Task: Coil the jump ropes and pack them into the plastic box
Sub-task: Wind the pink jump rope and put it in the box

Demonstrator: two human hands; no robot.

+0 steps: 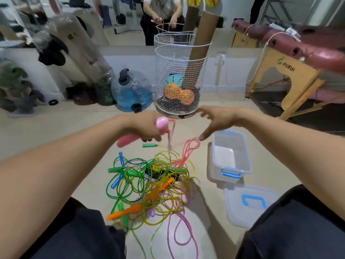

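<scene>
Pink plastic jump-rope handles [143, 130], two of them, sit clamped in the curled fingers of the left hand [147, 128], raised above the floor; their thin pink cord [186, 150] drops blurred from the fist and loops across toward four o'clock, where the right hand [214, 121] hovers with fingers spread and relaxed, its thumb tip touching or just beside the loop, I cannot tell which. Below, at six o'clock, a tangled heap of green, yellow, orange and lilac jump ropes [153, 184] lies on the beige floor [56, 133]. At three o'clock of the heap stands the clear plastic box with blue latches [230, 156], open, its clear lid with a blue handle [248, 206] lying just beside it at five o'clock.
</scene>
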